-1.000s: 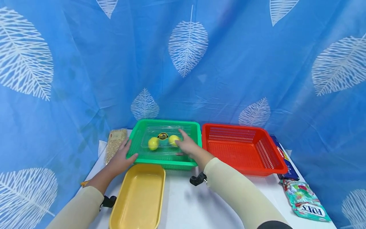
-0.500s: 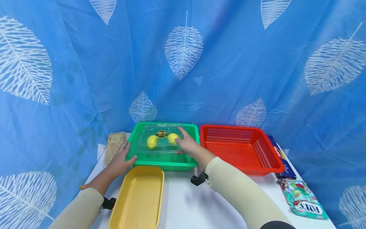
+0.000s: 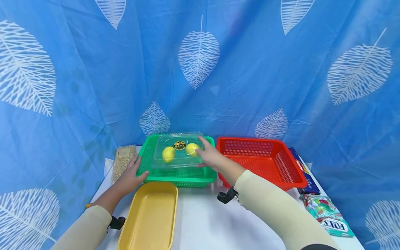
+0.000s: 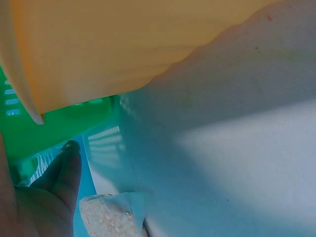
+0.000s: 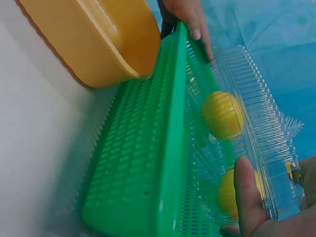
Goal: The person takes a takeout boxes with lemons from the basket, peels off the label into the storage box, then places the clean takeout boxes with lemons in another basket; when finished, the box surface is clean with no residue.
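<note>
My right hand (image 3: 213, 156) grips the right end of a clear plastic fruit box (image 3: 181, 159), thumb on the near side. Inside are two yellow fruits (image 5: 223, 114) that look like lemons; a black and gold label is on the lid. The box is tilted and partly above the rim of a green plastic basket (image 3: 187, 181), its near edge over the inside. At the basket's left front corner, my left hand (image 3: 128, 176) rests on the rim, fingers extended along the left side and thumb pointing right. In the left wrist view its fingers (image 4: 66, 170) look straight.
A yellow tray (image 3: 150, 215) stands in front of the green basket. To the right is a red basket (image 3: 256, 166), with a dark blue packet (image 3: 309, 185) and a green FOX'S bag (image 3: 328, 215) beyond. A bag of pale grains (image 3: 122, 161) lies left.
My right hand has lifted the fruit box a little and shifted it slightly right, tilting it relative to the basket. My left hand stays at the basket's corner. The head view has shifted slightly.
</note>
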`<control>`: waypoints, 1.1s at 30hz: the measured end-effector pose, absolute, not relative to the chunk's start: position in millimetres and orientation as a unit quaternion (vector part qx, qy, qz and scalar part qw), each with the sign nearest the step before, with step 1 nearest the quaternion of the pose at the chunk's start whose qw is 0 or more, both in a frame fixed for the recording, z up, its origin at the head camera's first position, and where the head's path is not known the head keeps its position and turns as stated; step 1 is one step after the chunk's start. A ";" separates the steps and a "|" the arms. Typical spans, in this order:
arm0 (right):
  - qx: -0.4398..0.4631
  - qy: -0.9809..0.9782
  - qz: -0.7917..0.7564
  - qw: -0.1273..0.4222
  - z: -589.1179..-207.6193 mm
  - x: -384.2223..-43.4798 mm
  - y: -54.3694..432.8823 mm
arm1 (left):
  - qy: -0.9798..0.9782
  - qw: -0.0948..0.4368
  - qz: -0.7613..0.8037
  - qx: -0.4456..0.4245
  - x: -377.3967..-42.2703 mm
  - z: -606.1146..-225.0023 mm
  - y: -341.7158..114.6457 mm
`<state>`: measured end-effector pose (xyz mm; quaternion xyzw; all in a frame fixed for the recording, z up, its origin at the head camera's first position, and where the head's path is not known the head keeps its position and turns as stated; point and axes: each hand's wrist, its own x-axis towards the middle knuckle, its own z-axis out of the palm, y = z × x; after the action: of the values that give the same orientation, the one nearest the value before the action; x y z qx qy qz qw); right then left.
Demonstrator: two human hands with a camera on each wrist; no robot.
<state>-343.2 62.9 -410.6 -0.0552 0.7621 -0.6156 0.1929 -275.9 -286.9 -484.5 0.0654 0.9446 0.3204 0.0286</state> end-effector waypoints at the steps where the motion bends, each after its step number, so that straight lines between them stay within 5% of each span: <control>1: -0.056 0.764 -0.614 0.192 -408.2 -341.5 65.1 | 0.945 0.029 0.320 0.065 -275.7 -484.5 -287.0; 17: -0.079 0.772 -0.595 0.210 -379.3 -282.3 129.2 | 0.945 0.032 0.319 0.060 -270.1 -482.1 -285.5; 33: -0.064 0.774 -0.600 0.191 -400.7 -201.4 170.3 | 0.944 0.040 0.319 0.077 -270.8 -481.3 -286.5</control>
<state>-201.4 170.3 -400.7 -0.0642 0.7743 -0.5998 0.1913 -270.8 -286.5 -481.3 0.0770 0.9436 0.3194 0.0402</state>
